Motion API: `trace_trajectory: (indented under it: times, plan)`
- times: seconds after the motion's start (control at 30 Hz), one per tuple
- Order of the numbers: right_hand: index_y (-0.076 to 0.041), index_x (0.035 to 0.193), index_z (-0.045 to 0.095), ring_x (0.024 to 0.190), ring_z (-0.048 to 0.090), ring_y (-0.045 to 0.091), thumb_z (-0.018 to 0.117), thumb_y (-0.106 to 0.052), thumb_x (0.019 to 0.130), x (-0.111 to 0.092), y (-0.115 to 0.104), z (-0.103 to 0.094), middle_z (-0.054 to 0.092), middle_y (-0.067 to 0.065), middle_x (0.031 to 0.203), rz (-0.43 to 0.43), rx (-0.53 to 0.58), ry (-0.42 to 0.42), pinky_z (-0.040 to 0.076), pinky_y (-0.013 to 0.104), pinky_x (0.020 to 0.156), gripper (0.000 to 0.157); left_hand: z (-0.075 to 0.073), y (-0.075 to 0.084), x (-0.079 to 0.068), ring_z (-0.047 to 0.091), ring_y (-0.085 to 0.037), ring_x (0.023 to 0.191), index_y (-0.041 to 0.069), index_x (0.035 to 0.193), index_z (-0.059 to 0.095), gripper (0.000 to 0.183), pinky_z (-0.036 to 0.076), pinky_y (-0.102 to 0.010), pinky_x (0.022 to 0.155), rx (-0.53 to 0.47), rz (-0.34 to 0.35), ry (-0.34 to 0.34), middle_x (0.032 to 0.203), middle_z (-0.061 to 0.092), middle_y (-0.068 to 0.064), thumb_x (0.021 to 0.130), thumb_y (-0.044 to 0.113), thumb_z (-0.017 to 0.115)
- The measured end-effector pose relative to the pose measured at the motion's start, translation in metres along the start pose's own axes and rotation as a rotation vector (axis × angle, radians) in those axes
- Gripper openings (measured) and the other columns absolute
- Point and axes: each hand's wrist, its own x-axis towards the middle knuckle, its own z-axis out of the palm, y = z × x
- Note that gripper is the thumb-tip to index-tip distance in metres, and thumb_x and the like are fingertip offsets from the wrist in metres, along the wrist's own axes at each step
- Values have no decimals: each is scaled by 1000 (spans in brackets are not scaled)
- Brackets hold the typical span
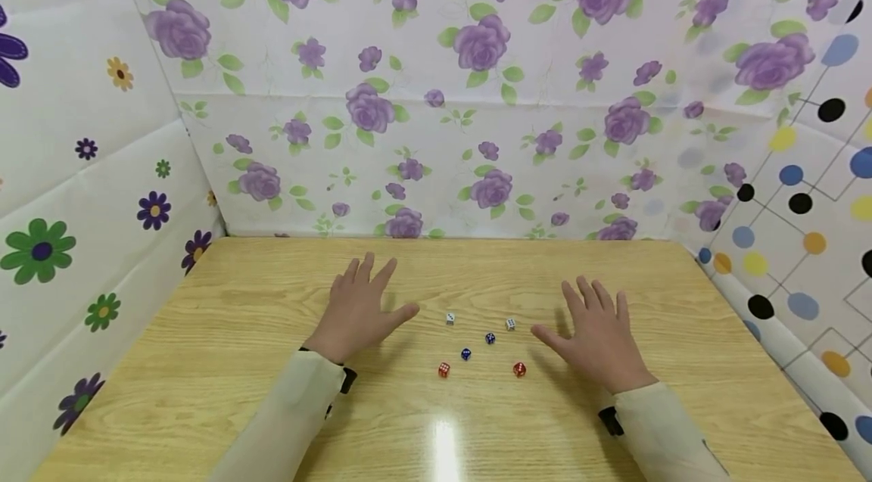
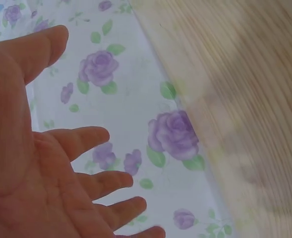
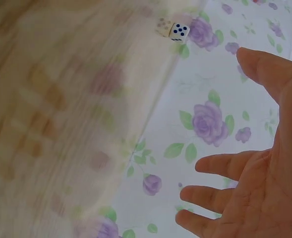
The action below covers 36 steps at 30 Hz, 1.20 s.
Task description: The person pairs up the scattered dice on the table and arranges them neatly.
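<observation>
Two white dice, a left one [image 1: 450,319] and a right one [image 1: 511,324], lie on the wooden table between my hands. Nearer to me are two dark blue dice [image 1: 490,338] [image 1: 466,354]. Closest are two red dice, one on the left [image 1: 444,369] and one on the right [image 1: 520,369]. My left hand [image 1: 357,312] hovers left of the dice with fingers spread, holding nothing. On the other side my right hand [image 1: 599,338] is also spread and holds nothing, its thumb nearest the right white die. The right wrist view shows one white die [image 3: 179,31] beyond the thumb.
The light wooden table [image 1: 204,361] reaches back to a wall of purple-flowered cloth [image 1: 436,141]. Flowered cloth [image 1: 82,255] borders the left side, and dotted cloth [image 1: 777,270] the right. A dark band sits at each wrist.
</observation>
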Motion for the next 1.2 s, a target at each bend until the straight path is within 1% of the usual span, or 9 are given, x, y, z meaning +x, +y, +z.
trace_trajectory:
  times: [0.1, 0.23, 0.43, 0.57, 0.7, 0.8, 0.9, 1.07, 1.2]
  plan:
    - [3, 153, 43, 142, 35, 54, 60, -66, 96, 0, -3, -2, 39, 32, 155, -17, 12, -11, 22, 72, 115, 92, -1, 6, 0, 12, -49, 155, 10, 163, 32, 88, 17, -69, 120, -10, 41, 2, 168, 16, -28, 97, 63, 59]
    - [3, 145, 53, 124, 54, 53, 65, -54, 98, 0, -8, -5, 54, 32, 141, -29, 32, -46, 43, 69, 100, 76, 2, 15, -2, 18, -45, 155, 12, 160, 38, 82, 23, -66, 120, -37, 68, -2, 166, 24, -25, 97, 59, 62]
    - [-4, 130, 68, 106, 69, 35, 70, -32, 99, 1, -14, -9, 71, 16, 120, -28, 87, -146, 55, 55, 88, 42, 12, 31, -7, 43, -40, 143, 15, 157, 45, 73, 40, -59, 112, -56, 118, -52, 156, 46, -20, 99, 54, 64]
    - [-6, 118, 74, 85, 67, 17, 74, -18, 96, 4, -22, -10, 72, 2, 96, -70, 108, -191, 57, 42, 77, 25, 17, 35, -7, 57, -35, 128, 12, 142, 63, 57, 50, -53, 102, -56, 136, -89, 138, 61, -14, 98, 47, 68]
    - [-10, 107, 76, 77, 60, 9, 74, -10, 95, 3, -29, -7, 68, -7, 85, -114, 149, -260, 54, 36, 72, 12, 21, 34, -5, 65, -24, 105, 7, 122, 74, 38, 55, -43, 88, -39, 184, -142, 115, 70, -8, 96, 35, 72]
    - [-14, 101, 76, 76, 58, 6, 73, -7, 95, -1, -32, -5, 66, -10, 84, -153, 180, -301, 53, 35, 72, 10, 25, 36, -5, 60, -12, 83, 9, 107, 77, 20, 52, -33, 75, -50, 244, -209, 97, 70, -1, 96, 24, 69]
    - [-17, 97, 76, 75, 57, 4, 72, -6, 93, -4, -35, -3, 65, -12, 83, -196, 193, -316, 52, 32, 71, 12, 27, 37, -6, 50, -5, 71, 14, 94, 75, 9, 45, -28, 69, -91, 292, -287, 83, 65, 6, 96, 18, 67]
    - [-21, 92, 73, 71, 54, 3, 75, -10, 93, -6, -39, -1, 63, -15, 80, -241, 236, -351, 49, 29, 67, 12, 31, 39, -10, 53, -1, 70, 22, 93, 75, 6, 48, -25, 71, -140, 335, -389, 82, 63, 16, 98, 21, 72]
    - [-23, 89, 72, 71, 54, 1, 75, -11, 94, -5, -41, 1, 63, -17, 81, -276, 255, -363, 49, 28, 66, 14, 35, 42, -12, 57, 1, 73, 23, 93, 76, 6, 52, -24, 73, -136, 353, -381, 84, 65, 18, 97, 21, 73]
